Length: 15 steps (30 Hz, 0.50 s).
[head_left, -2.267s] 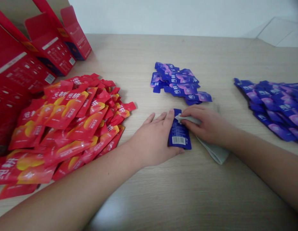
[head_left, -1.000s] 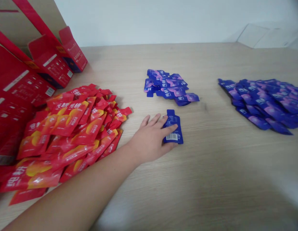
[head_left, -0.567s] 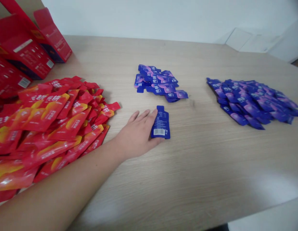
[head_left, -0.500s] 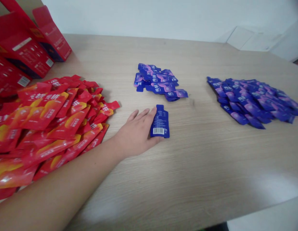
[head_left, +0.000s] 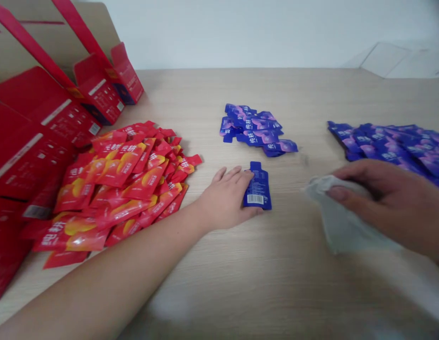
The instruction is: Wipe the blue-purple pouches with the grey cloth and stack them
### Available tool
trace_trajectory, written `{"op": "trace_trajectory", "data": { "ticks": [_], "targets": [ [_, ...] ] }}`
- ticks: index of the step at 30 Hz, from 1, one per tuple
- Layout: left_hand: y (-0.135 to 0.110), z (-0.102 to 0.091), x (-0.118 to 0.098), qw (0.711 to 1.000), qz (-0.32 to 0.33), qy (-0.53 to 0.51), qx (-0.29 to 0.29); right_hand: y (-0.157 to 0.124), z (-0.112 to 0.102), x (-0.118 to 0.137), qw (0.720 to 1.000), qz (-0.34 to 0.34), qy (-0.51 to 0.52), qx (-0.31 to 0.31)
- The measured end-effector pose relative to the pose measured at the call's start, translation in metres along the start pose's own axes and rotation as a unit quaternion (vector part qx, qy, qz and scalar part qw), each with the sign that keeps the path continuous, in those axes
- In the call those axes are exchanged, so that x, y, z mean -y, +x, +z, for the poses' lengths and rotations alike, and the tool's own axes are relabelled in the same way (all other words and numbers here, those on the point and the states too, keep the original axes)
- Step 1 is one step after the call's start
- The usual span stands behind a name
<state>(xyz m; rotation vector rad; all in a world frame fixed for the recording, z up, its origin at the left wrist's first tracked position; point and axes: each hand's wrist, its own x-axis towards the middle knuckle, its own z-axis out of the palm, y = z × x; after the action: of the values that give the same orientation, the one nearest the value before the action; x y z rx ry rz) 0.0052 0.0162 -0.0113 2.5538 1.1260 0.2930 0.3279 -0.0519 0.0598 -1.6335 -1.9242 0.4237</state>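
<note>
A single blue sachet (head_left: pixel 261 189) lies flat on the table, its barcode side up and spout end away from me. My left hand (head_left: pixel 229 198) rests over its left edge, holding it down between the thumb at the lower edge and the fingers near the top. On the right, my right hand (head_left: pixel 389 203) pinches a white cloth (head_left: pixel 341 219), which hangs partly blurred above the tabletop. Beyond my left hand is a small pile of blue-purple sachets (head_left: pixel 256 130).
Red and yellow sachets (head_left: pixel 123 179) are heaped on the left, beside several open red boxes (head_left: pixel 100 89). A larger pile of blue-purple sachets (head_left: pixel 392 146) lies at the right, partly behind my right hand. The wooden table (head_left: pixel 205 293) meets a white wall (head_left: pixel 240 33).
My right hand has come into view from the right with the white cloth. The view has turned left, showing more red boxes. My left hand stays on the sachet.
</note>
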Motion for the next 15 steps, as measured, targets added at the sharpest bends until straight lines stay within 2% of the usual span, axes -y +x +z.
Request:
{"op": "trace_trajectory", "data": {
  "ticks": [3,5,7,10,15],
  "targets": [
    [0.000,0.003,0.002,1.000,-0.010,-0.018,-0.022,0.047,0.055,0.031,0.993,-0.093,0.013,0.066],
    [0.001,0.004,0.003,0.999,-0.022,-0.026,-0.034,0.061,0.084,0.038,0.983,-0.151,0.014,0.107],
    [0.002,0.004,0.005,0.998,-0.032,-0.033,-0.038,0.063,0.104,0.035,0.974,-0.178,0.011,0.143],
    [0.005,0.002,0.005,0.998,-0.034,-0.043,-0.031,0.058,0.114,0.022,0.965,-0.201,0.025,0.168],
    [0.008,-0.003,0.001,0.998,-0.032,-0.060,-0.011,0.060,0.112,0.010,0.953,-0.244,0.012,0.179]
  ]
}}
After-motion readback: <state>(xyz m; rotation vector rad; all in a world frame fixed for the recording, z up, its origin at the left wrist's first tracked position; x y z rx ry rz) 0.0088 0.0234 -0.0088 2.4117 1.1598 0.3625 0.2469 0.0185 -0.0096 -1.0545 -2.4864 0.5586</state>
